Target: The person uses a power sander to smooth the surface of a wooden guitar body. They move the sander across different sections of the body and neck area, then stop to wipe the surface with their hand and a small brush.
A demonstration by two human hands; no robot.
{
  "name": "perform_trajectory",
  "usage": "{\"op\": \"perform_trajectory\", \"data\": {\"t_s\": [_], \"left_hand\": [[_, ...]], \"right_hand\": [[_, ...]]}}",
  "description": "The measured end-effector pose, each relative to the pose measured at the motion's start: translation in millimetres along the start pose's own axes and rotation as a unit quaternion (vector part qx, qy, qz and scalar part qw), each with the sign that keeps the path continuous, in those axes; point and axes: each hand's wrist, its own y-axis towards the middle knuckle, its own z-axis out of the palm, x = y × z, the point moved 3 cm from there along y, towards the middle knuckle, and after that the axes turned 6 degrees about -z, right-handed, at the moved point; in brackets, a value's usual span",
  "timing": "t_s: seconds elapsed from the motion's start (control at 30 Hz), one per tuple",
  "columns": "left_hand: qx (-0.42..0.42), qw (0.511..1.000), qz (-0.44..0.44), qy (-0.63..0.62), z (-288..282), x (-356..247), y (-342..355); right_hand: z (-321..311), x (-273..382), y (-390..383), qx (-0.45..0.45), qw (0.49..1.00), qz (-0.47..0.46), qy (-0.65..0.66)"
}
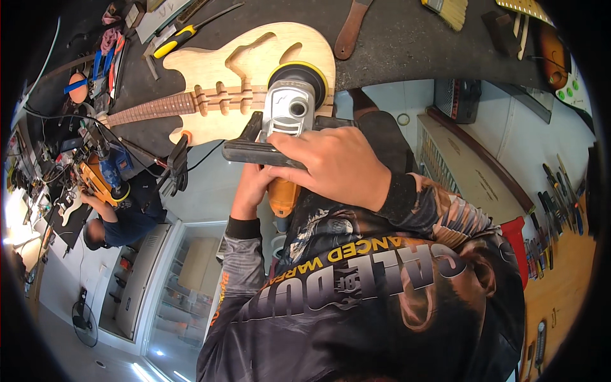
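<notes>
A pale wood electric guitar body [254, 48] with routed cavities lies on the dark bench, its fretted neck [153, 109] pointing left. The disc sander [288, 105], with a metal head, a black bow handle and a yellow-orange body, rests its yellow-edged round pad over the lower end of the guitar body. My right hand [337, 159] is closed over the handle and the back of the head. Below the handle, my left hand [251, 184] wraps around the sander's body, its fingers partly hidden. A black clamp [175, 169] grips the near edge by the guitar.
A yellow-handled screwdriver [175, 42] lies behind the guitar. A brush [449, 13] and a brown wooden handle [352, 32] are at the far side. To the left, another person [124, 219] works on an orange guitar body. Files [560, 194] hang at the right.
</notes>
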Motion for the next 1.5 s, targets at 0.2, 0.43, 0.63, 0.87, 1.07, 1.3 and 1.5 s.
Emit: {"op": "perform_trajectory", "data": {"t_s": [0.2, 0.43, 0.63, 0.87, 1.07, 1.3, 1.5], "left_hand": [[0.032, 0.996, -0.057, -0.06, -5, 38, -47], [-0.016, 0.992, -0.113, -0.053, -2, 86, -89], [-0.078, 0.994, -0.059, -0.052, 16, 91, -98], [-0.135, 0.987, -0.048, 0.077, 12, 73, -80], [-0.139, 0.984, -0.062, 0.089, 18, 58, -68], [-0.128, 0.986, -0.045, 0.097, 15, 53, -65], [-0.13, 0.983, -0.035, 0.125, 8, 36, -55]], "right_hand": [[7, 1, -1, 0.003, 1.0, -0.011, 0.009], [8, 4, -3, 0.038, 0.999, -0.027, 0.022], [4, 13, 8, 0.039, 0.999, -0.035, 0.013], [-2, 2, 21, 0.019, 0.999, -0.035, 0.007], [-12, -10, 20, -0.027, 0.999, -0.029, -0.004], [-15, -11, 16, -0.049, 0.999, -0.008, 0.0], [-18, -14, 24, -0.078, 0.997, -0.009, 0.0]]}}
